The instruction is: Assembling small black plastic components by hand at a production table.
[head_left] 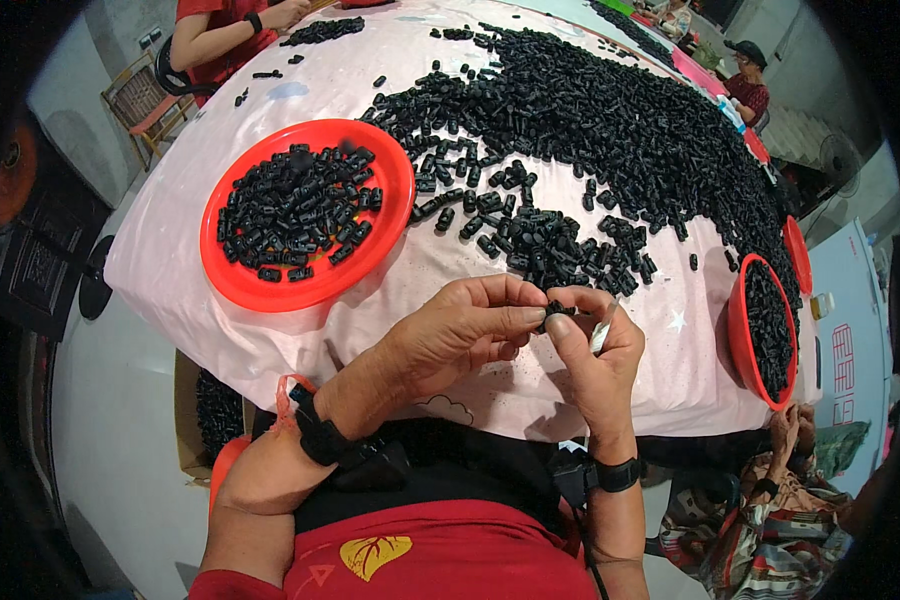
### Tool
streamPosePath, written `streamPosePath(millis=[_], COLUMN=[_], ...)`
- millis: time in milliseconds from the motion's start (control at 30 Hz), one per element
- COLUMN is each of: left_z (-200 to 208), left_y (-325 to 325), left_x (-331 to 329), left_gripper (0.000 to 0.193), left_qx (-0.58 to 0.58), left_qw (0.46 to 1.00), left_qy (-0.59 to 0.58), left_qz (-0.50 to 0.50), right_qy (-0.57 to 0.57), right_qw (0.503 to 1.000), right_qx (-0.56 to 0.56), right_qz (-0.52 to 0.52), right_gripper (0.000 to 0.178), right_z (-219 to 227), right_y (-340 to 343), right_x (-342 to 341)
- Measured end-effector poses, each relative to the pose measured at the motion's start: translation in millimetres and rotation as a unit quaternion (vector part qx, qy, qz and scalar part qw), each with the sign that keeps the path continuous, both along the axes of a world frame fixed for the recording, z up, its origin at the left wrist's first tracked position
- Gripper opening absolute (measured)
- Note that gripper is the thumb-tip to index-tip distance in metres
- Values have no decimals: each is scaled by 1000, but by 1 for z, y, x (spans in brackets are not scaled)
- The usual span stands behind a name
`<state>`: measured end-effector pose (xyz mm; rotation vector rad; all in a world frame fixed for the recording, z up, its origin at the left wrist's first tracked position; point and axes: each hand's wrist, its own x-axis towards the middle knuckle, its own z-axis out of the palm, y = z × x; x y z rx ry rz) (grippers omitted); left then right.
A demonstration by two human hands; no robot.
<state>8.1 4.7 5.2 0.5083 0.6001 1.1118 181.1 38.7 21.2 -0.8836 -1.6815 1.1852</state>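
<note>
Both my hands meet over the near side of a cloth-covered table and pinch one small black plastic piece (554, 313), which looks like a cord lock. My left hand (465, 330) comes in from the left, its thumb and forefinger closed at the piece. On the other side, my right hand (600, 350) grips it between thumb and forefinger, and a thin white strip (600, 336) shows by those fingers. The fingers partly cover the piece. Just beyond my fingertips lies a loose cluster of similar black pieces (550, 245).
A red plate (235, 283) heaped with black pieces stands at left. A large black pile (610, 120) spreads across the far side. At right is a red bowl (738, 335) of black parts. Co-workers sit around the table; one person's hands (790, 430) rest near the right corner.
</note>
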Motion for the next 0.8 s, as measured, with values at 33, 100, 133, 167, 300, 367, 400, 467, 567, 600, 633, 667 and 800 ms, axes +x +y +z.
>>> streamPosePath(millis=[33,100,133,167,300,367,400,467,567,600,633,667,800], left_z=[0,-1,0,1,2,2,2,1,5,6,6,4,2], left_y=[0,0,0,-1,0,-1,-1,-1,-2,-2,-2,-1,0], left_x=[0,0,1,2,4,4,4,2,-1,-1,-1,-2,0], left_gripper=[17,17,17,17,17,17,18,17,16,17,17,17,19], left_qx=[0,2,2,0,1,9,17,21,8,-9,-9,-2,-4], left_qw=[1000,1000,1000,1000,1000,999,999,999,999,999,999,999,999], left_qy=[0,5,5,7,14,31,48,44,36,30,30,27,38], left_qz=[0,3,3,7,8,7,5,-4,-19,-23,-24,-32,-31], right_qy=[0,-3,-3,4,24,27,31,31,32,32,31,32,47], right_qw=[1000,1000,1000,999,998,998,998,999,999,999,999,999,999], right_qx=[0,12,12,29,41,41,41,-1,-27,-11,-10,-4,-11], right_qz=[0,-18,-18,-25,-41,-34,-28,-23,-20,-22,-23,-23,-14], right_gripper=[17,18,18,18,18,18,17,17,16,15,15,15,14], right_z=[-1,-3,-3,-3,-5,-7,-8,-3,-2,-2,-1,0,-4], right_y=[0,-1,-1,0,0,0,0,-2,0,0,0,-1,1], right_x=[-1,-3,-3,-4,-6,-7,-7,-5,-4,-4,-4,-5,-6])
